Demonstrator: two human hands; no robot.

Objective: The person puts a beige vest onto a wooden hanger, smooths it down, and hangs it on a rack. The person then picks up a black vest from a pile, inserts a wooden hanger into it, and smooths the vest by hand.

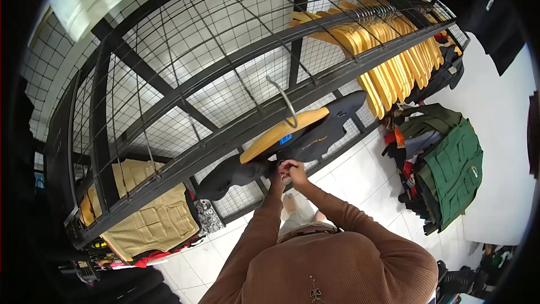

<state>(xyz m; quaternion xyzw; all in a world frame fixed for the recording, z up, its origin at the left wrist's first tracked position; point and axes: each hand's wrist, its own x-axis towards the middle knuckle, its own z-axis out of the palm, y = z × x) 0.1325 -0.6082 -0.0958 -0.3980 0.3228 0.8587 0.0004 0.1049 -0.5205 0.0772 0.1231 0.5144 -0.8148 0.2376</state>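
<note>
A dark shirt (323,135) with a small orange mark and a blue neck label hangs on a yellow wooden hanger (281,133). The hanger's metal hook points up beside the black rack bar. Below the hanger, my left hand (278,171) and my right hand (293,171) meet at the front of the shirt, near its collar opening. The fingers of my right hand are bent and pressed together at the cloth. Most of my left hand's fingers are hidden behind the right hand and the cloth.
A black mesh rack (225,115) spans the view. Many wooden hangers (388,62) hang at upper right. A green vest (453,160) hangs over other clothes at right, and a tan vest (149,214) hangs at lower left. White floor tiles (360,174) show below.
</note>
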